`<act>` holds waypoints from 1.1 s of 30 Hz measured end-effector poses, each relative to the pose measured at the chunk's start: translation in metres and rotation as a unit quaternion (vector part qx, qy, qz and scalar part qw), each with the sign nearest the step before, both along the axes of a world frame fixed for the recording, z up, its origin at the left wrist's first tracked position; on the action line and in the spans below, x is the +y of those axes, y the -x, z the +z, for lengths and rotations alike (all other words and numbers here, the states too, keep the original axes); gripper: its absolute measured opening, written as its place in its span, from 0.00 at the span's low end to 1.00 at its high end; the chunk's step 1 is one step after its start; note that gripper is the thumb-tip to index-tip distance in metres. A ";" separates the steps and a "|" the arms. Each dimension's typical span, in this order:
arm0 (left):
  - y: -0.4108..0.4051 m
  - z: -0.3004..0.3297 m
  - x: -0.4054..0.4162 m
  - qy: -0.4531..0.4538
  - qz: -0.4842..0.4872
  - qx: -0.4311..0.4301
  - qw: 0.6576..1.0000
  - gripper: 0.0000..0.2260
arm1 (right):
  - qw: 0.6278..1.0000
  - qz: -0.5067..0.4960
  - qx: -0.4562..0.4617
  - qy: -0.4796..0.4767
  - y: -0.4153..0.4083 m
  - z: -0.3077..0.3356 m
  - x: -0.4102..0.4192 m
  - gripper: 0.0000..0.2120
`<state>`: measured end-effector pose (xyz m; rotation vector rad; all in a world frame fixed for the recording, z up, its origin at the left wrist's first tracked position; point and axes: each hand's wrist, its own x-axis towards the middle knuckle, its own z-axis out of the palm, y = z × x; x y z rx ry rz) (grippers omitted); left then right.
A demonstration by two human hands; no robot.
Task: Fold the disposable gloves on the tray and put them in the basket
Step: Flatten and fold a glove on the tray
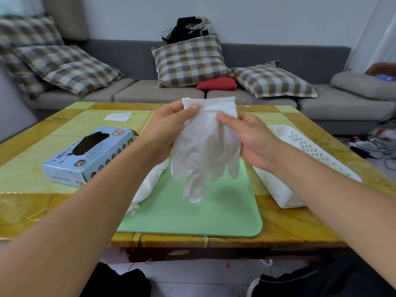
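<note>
A white disposable glove (205,151) hangs in the air above the green tray (214,211), cuff up and fingers down. My left hand (165,131) pinches the cuff's left corner with the thumb on top. My right hand (250,138) pinches the cuff's right side. More white gloves (147,187) lie crumpled on the tray's left edge, partly hidden by my left forearm. The white perforated basket (308,155) stands to the right of the tray, partly behind my right arm.
A blue glove box (90,155) marked XL lies on the table at the left. A small white sheet (117,116) lies farther back. A grey sofa with checked cushions runs behind the table (27,174). Cables lie on the floor at the far right.
</note>
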<state>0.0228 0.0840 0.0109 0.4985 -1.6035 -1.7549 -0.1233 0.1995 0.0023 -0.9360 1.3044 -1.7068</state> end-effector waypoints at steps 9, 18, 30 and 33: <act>0.044 0.028 0.035 0.128 -0.008 0.060 0.990 0.09 | 0.997 -0.018 0.069 0.004 0.052 0.066 0.055 0.12; 0.114 0.021 0.075 0.065 -0.089 -0.005 0.994 0.10 | 0.992 -0.060 0.066 -0.090 0.117 0.059 0.100 0.11; 0.187 0.057 0.048 0.219 -0.048 0.061 0.973 0.13 | 0.918 -0.255 0.244 0.180 0.183 0.073 0.075 0.07; 0.193 0.020 0.044 0.314 -0.032 0.004 0.949 0.25 | 0.946 -0.221 0.213 0.100 0.200 0.026 0.077 0.15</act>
